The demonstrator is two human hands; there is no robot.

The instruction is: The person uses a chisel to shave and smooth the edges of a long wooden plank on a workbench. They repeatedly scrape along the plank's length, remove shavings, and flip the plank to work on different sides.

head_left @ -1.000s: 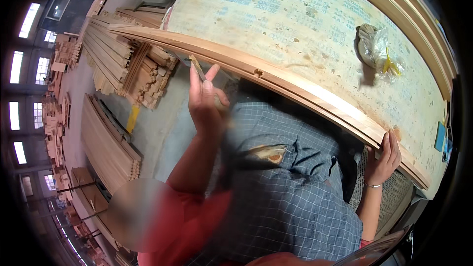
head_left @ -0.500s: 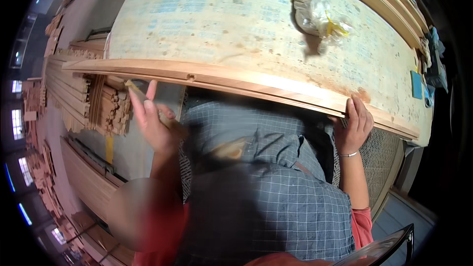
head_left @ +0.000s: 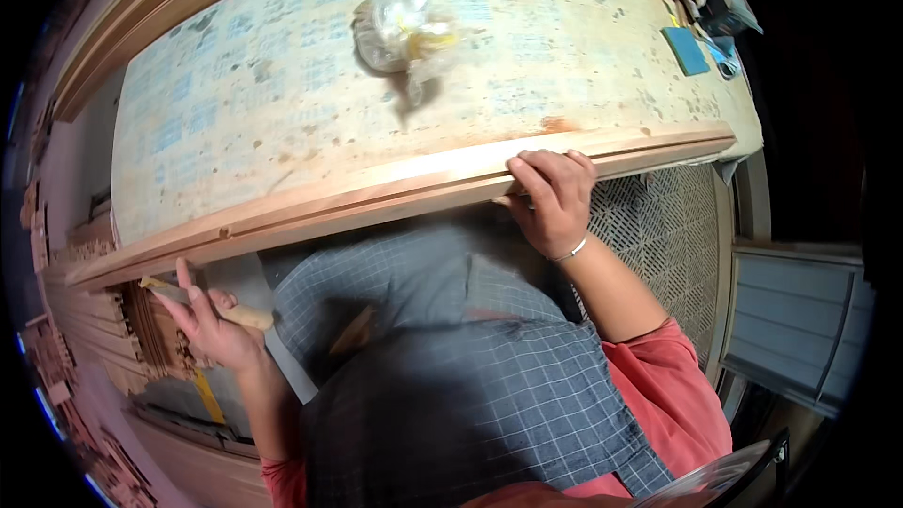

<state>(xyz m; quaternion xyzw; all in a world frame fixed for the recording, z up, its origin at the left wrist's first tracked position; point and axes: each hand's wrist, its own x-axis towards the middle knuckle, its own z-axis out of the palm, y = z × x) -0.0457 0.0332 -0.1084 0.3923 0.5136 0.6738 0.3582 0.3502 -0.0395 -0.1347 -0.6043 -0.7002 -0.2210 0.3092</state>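
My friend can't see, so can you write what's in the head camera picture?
A person's right hand grips a long, grooved wooden strip along the near edge of a stained worktable, while the left hand holds a pale-handled tool near the strip's left end. Farther back lies a crumpled clear plastic bag.

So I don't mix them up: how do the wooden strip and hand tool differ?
The wooden strip is far longer than the hand tool. The strip runs along the near edge of the table; the tool is in the left hand. The strip is grooved; the tool has a pale handle. Both are held, the strip by the right hand.
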